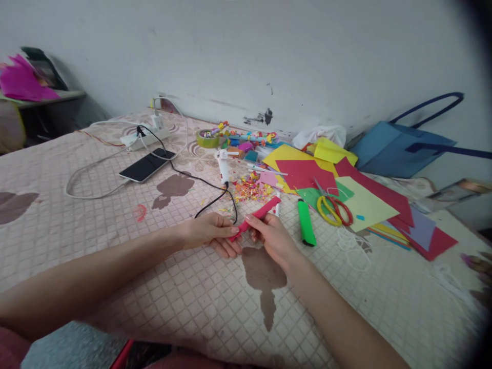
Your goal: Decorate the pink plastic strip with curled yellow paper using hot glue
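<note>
"What are you holding?"

"A narrow, pinkish-red, paper-like strip [261, 211]. My left hand [221, 234] pinches its near end between thumb and fingers, and my right hand [269, 236] grips it around the middle, so the far end sticks out. It's above the pale, diamond-patterned cloth [200, 302], right in front of me."

"How far along is it?"

"It already has its long, slim shape, so I'd judge the cutting or folding mostly done. Whether its edges are fastened, I can't tell."

"And the others?"

"A bright green, dark-ended strip [306, 223] lies apart to my right. It's much the same shape, so I take it for a companion piece, but nothing joins the two."

"Any tools in use?"

"None. The white plastic glue gun [222, 166] with its black cord lies beyond my hands, and the scissors with yellow and red handles [335, 211] rest by the coloured sheets of paper [305, 174]. The small multicoloured scraps [251, 188] suggest plenty of cutting is behind me; any gluing of this strip may be left."
</note>
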A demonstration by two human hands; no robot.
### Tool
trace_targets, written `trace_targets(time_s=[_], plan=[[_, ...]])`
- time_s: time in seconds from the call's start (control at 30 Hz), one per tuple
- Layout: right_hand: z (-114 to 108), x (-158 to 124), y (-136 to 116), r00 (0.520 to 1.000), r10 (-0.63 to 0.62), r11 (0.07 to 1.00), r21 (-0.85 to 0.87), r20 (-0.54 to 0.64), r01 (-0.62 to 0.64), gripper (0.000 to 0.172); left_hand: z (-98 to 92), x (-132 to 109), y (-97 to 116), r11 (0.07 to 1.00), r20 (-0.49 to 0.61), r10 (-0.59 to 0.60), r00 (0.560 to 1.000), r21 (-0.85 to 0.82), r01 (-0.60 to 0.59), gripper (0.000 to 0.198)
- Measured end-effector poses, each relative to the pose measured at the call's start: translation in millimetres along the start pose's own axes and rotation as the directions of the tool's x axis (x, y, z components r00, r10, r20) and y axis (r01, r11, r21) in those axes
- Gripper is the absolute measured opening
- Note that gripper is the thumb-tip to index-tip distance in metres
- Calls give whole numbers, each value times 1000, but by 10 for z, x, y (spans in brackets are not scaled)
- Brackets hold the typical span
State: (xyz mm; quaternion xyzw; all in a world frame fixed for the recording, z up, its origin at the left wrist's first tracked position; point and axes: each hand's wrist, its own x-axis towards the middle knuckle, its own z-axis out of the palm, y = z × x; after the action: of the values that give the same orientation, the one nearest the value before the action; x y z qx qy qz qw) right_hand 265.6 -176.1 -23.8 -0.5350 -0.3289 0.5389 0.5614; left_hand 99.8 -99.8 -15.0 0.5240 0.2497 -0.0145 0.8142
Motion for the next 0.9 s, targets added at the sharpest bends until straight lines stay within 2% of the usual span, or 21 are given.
trace_targets(time_s=[0.1,0.3,0.47,0.63,0.9], plan=[[4,-2,10,1000,-9,1000,-15,3,9,27,13,5,0,1000,13,14,1000,-7,-14,37],[13,-15,28,1000,-10,998,-65,19,11,29,34,3,15,1000,-2,12,1000,-23,-12,31],[17,-27,42,1000,23,998,-63,17,-21,31,44,6,-4,998,45,8,999,-69,-5,29],[34,-55,29,999,-6,997,-81,45,10,32,29,18,-14,990,93,61,994,-135,-48,34],[33,-47,-68,996,2,994,106,89,-11,30,12,11,-8,961,118,13,993,-277,20,28]])
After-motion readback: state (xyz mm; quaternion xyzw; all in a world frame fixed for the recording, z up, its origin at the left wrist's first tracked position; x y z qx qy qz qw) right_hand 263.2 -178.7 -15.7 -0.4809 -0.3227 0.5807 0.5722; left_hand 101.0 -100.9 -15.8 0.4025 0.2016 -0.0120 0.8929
